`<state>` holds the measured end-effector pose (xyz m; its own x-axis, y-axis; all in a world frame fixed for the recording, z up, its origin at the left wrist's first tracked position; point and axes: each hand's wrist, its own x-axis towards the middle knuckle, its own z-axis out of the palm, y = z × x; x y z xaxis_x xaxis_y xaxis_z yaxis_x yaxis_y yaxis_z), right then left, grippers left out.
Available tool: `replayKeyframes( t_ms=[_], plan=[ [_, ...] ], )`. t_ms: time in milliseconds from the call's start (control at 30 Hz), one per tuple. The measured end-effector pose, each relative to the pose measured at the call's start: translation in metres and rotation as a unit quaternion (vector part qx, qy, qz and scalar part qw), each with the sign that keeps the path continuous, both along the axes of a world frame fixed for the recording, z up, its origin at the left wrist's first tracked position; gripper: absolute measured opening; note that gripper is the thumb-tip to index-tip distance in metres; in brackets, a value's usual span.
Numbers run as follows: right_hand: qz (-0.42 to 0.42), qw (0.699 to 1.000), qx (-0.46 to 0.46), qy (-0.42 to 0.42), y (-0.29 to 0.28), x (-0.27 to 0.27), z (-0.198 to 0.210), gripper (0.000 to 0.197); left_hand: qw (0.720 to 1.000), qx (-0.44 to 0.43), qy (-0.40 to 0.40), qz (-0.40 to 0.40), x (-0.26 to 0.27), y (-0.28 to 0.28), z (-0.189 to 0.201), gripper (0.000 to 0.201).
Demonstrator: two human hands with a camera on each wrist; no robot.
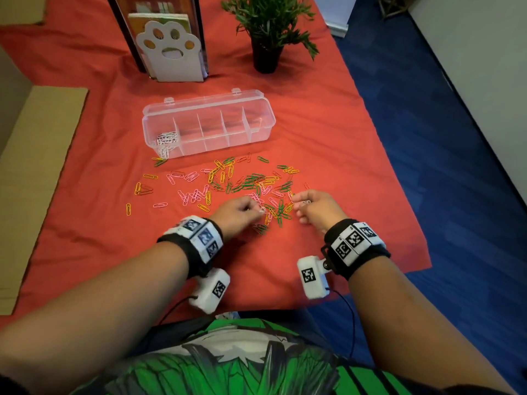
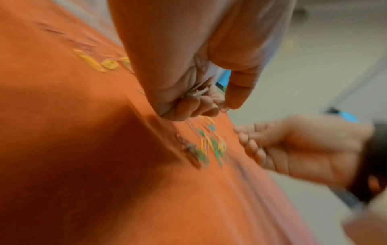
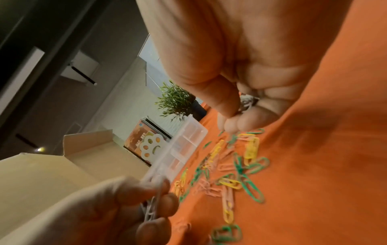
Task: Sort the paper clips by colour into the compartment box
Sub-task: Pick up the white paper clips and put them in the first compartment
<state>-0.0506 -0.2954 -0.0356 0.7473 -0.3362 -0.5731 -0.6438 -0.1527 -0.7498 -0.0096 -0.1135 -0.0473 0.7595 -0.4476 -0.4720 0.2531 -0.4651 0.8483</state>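
A loose pile of pink, yellow, green and orange paper clips [image 1: 245, 183] lies on the red cloth in front of the clear compartment box [image 1: 265, 121]. Its leftmost compartment holds white clips [image 1: 166, 138]; the other compartments look bare. My left hand [image 1: 258, 211] hovers at the pile's near edge, fingers curled round a bunch of white clips [image 2: 199, 94]. My right hand [image 1: 302, 203] is a little to the right, thumb and fingers pinching more white clips [image 3: 247, 102]. In the right wrist view, the left hand [image 3: 155, 199] shows white clips [image 3: 150, 208] between its fingers.
A paw-shaped white holder [image 1: 168, 52] and a potted plant [image 1: 268, 32] stand behind the box. Cardboard [image 1: 37, 166] lies along the cloth's left side. Blue floor [image 1: 427, 166] begins past the cloth's right edge. A few white clips [image 1: 164, 152] lie just outside the box's front left.
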Motion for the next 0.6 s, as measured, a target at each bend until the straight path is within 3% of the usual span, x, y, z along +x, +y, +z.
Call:
replayKeyframes(
  t_ms=[67, 167, 333, 467, 600],
  plan=[
    [-0.002, 1.0, 0.012, -0.012, 0.005, 0.014, 0.009, 0.033, 0.981, -0.079, 0.115, 0.132, 0.011, 0.011, 0.011, 0.023],
    [0.002, 0.998, 0.059, -0.037, 0.02, 0.039, 0.021, 0.033, 0.949, -0.149, 0.173, 0.217, 0.03, 0.034, 0.03, 0.025],
    [0.05, 0.989, 0.118, -0.074, 0.056, 0.087, 0.046, 0.021, 0.915, -0.189, 0.174, 0.31, 0.073, 0.072, 0.054, 0.02],
    [0.087, 0.983, 0.115, -0.111, 0.085, 0.124, 0.061, 0.029, 0.89, -0.198, 0.154, 0.38, 0.118, 0.096, 0.073, 0.016],
    [0.097, 0.982, 0.108, -0.123, 0.106, 0.149, 0.07, 0.034, 0.885, -0.172, 0.141, 0.409, 0.152, 0.105, 0.085, 0.016]
  ],
)
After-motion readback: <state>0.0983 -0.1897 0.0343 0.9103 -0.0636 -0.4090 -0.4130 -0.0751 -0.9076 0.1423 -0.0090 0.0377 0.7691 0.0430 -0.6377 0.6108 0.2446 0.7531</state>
